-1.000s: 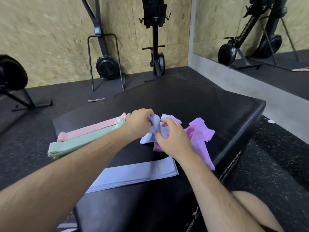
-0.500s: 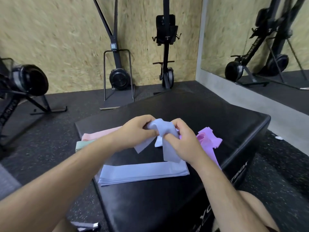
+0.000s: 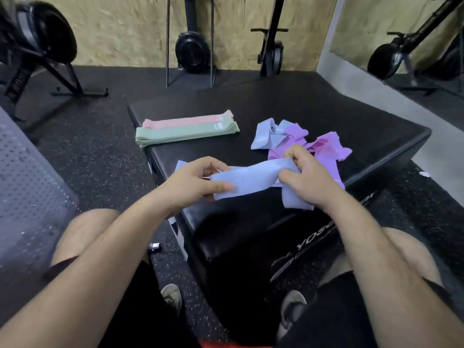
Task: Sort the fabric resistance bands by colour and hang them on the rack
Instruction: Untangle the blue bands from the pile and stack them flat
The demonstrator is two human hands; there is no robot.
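**q:** fig. 1, near field. what is on my monitor?

**a:** nearest me is the front side of the black padded box [image 3: 326,114]. its white lettering [image 3: 317,238] reads "yos"; the rest is blurred and cut off by the right forearm.

**q:** and the fingers?

**a:** both hands are above the near edge of the box top, with the held blue band [image 3: 253,178] stretched between them. the left hand [image 3: 193,180] pinches the band's left end, thumb on top and fingers curled beneath. the right hand [image 3: 307,178] has its fingers closed round the right end, and a loose tail hangs below that hand over the box edge. a flat blue band [image 3: 178,165] lies on the box under the held one, showing just left of the left hand.

**q:** middle field?

**a:** just beyond the right hand is a heap of purple bands [image 3: 326,146], touching a crumpled blue band [image 3: 265,136]. well apart to the left, the green bands [image 3: 185,133] lie stacked flat, with the pink bands [image 3: 183,121] touching their far side. each stack carries a small white tag [image 3: 218,126], too small for me to read.

**q:** far field?

**a:** black exercise machines [image 3: 192,50] stand against a chipboard wall [image 3: 125,26].
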